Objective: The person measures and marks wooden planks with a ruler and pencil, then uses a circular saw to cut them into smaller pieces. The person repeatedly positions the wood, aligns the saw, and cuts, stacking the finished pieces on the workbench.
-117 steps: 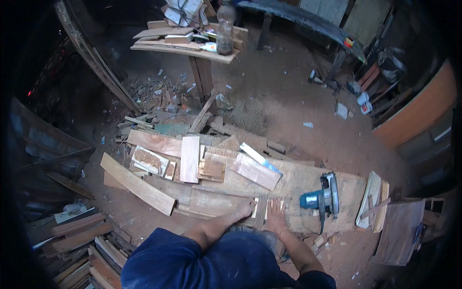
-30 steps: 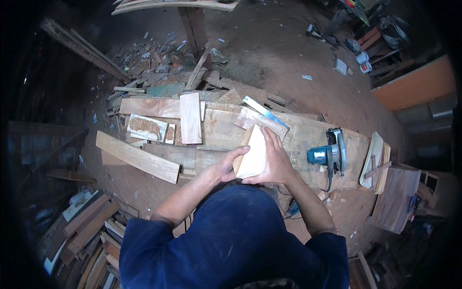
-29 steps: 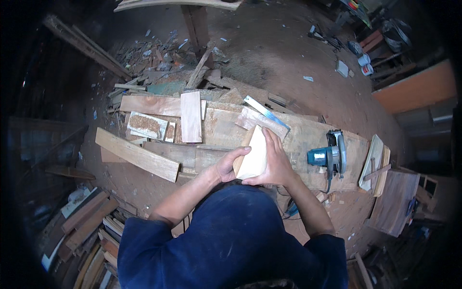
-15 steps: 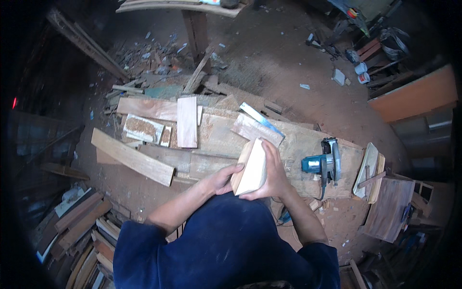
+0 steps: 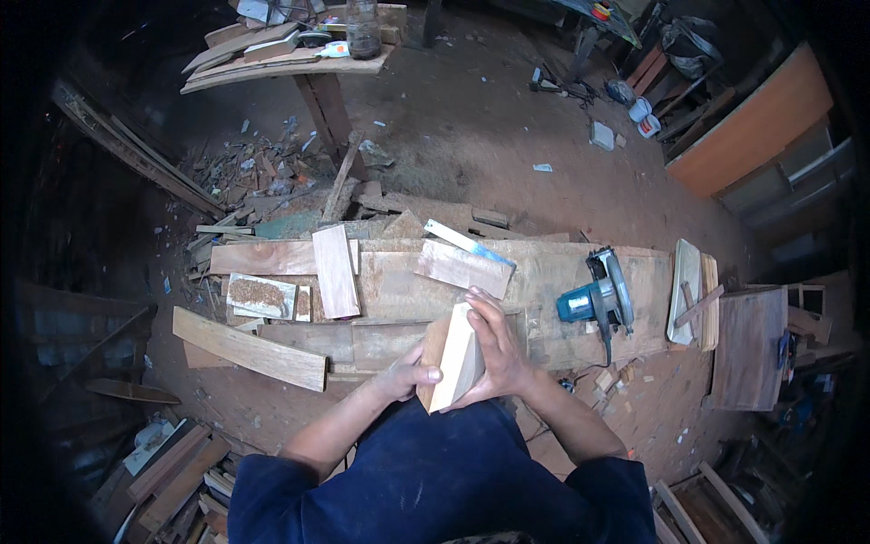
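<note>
My left hand grips the left side of a pale angled wood block, with the thumb over its face. My right hand wraps round the other side, fingers at the top end. The block looks like two pieces held together, one tan and one paler; I cannot be sure. It is held above my lap at the near edge of a worn wooden bench. On the bench, beyond my hands, lie a board, a white-and-blue strip, short planks and, to the right, a teal circular saw.
A long loose plank juts at left, with stacked offcuts below it. Boards lean at the bench's right end. A cluttered stand stands ahead, scrap litters the floor, and an orange panel leans at far right.
My hands went from the bench top to holding the block. Since half a second ago they have shifted lower and slightly left, turning the block so more of its edge shows.
</note>
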Tool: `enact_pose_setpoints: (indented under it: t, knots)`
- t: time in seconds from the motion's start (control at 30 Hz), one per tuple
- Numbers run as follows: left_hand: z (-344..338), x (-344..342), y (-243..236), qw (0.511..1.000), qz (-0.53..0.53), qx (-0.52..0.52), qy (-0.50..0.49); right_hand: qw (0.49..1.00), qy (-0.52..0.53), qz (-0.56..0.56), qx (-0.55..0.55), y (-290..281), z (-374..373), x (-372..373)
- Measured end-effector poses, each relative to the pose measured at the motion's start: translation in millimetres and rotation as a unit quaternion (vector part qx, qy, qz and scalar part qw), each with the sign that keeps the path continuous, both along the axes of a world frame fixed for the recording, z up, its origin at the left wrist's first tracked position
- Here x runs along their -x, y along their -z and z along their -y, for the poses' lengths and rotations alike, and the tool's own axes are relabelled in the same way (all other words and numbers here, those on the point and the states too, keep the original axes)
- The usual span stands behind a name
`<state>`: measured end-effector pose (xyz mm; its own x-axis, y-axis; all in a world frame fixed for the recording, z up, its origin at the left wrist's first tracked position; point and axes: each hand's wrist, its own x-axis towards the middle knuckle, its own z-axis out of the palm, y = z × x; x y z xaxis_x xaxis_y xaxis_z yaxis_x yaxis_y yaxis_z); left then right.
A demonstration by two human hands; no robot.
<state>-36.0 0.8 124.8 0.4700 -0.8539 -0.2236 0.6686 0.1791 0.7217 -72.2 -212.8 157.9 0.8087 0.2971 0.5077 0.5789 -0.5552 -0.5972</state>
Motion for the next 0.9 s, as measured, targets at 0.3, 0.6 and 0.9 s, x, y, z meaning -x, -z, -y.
enact_pose_setpoints:
  t: [0.3,0.6,0.9]
  knots:
    - [5,14,22,0.976,-0.214,0.043,-0.011,0.987,-0.003,-0.148,0.064,-8,1,9]
    - [14,27,27,0.967,-0.239,0.082,-0.038,0.973,-0.003,-0.206,0.100,-19,2,17]
    - [-8,29,7,0.992,-0.097,0.042,0.066,0.997,-0.011,0.035,0.069,-12,-8,40]
